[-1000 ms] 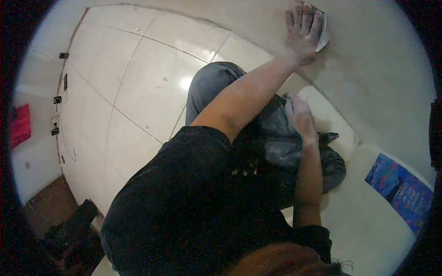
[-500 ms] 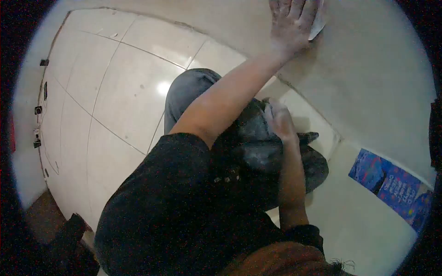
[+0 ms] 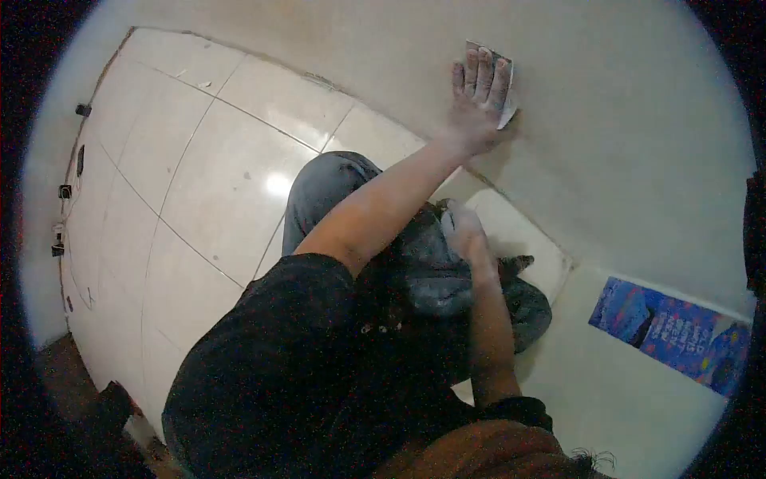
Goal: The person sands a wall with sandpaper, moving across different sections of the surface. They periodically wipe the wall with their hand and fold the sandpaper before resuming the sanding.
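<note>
My left hand [image 3: 481, 100] lies against the pale wall [image 3: 606, 136], its dusty fingers stretched over a small folded sheet of sandpaper [image 3: 506, 120]. The sheet is pressed flat between hand and wall, and its edges stick out above and to the right of the fingers. My right hand [image 3: 464, 233] rests at my lap by the dusty dark trousers [image 3: 435, 287]. Its fingers look curled and whitened with dust; whether anything is inside them is hidden.
Glossy cream tiles [image 3: 231, 168] cover the floor, meeting the wall along a dirty joint. A blue printed sheet [image 3: 670, 335] lies at the right. Small black objects and a thin cable [image 3: 68, 231] sit along the far left edge.
My left hand and the sandpaper have moved down the wall, toward the floor joint. The whole view has shifted slightly. The right hand stays at my lap.
</note>
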`<state>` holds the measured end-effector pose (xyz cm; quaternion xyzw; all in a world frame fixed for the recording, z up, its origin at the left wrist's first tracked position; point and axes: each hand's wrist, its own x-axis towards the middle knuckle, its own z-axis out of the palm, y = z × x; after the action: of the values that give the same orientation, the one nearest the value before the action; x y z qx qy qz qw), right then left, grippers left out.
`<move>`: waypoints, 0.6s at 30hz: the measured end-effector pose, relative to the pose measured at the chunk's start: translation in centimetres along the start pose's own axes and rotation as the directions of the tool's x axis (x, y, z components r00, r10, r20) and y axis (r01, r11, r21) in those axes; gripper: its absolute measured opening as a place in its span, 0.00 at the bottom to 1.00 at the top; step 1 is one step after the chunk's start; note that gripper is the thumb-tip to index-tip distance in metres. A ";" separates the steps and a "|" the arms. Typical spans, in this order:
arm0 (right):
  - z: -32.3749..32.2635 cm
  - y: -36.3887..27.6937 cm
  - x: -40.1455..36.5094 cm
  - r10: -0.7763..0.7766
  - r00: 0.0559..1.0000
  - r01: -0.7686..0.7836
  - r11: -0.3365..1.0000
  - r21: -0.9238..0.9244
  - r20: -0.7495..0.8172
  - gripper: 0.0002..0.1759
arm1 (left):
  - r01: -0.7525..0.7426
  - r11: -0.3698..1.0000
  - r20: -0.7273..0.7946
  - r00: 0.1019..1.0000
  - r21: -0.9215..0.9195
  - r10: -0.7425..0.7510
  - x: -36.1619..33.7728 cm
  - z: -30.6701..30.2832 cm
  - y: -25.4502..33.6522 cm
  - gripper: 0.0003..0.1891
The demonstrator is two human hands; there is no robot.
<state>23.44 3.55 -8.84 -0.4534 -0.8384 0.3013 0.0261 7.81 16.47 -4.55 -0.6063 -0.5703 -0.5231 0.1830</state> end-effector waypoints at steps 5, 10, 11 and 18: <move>0.8 1.8 0.3 0.085 0.990 -0.070 0.989 -0.128 0.114 0.19 | 0.043 0.997 -0.021 0.999 -0.069 -0.044 7.4 -4.4 2.4 0.43; 2.1 2.4 0.8 -0.022 1.000 0.022 1.000 -0.008 -0.020 0.15 | -0.092 0.984 0.020 0.996 0.150 0.090 -0.1 0.7 -1.7 0.42; 2.4 2.7 1.1 -0.039 0.997 0.041 0.999 0.026 -0.068 0.13 | -0.088 0.987 -0.038 0.995 0.136 0.094 -0.7 1.6 -1.6 0.41; 0.5 1.4 0.1 0.128 0.992 -0.128 0.986 0.111 0.004 0.15 | 0.038 0.997 0.068 0.997 0.070 -0.043 5.8 -3.3 1.1 0.43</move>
<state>24.26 3.97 -10.07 -0.5047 -0.7894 0.3478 0.0331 6.21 16.38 2.03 -0.6058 -0.6062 -0.4854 0.1730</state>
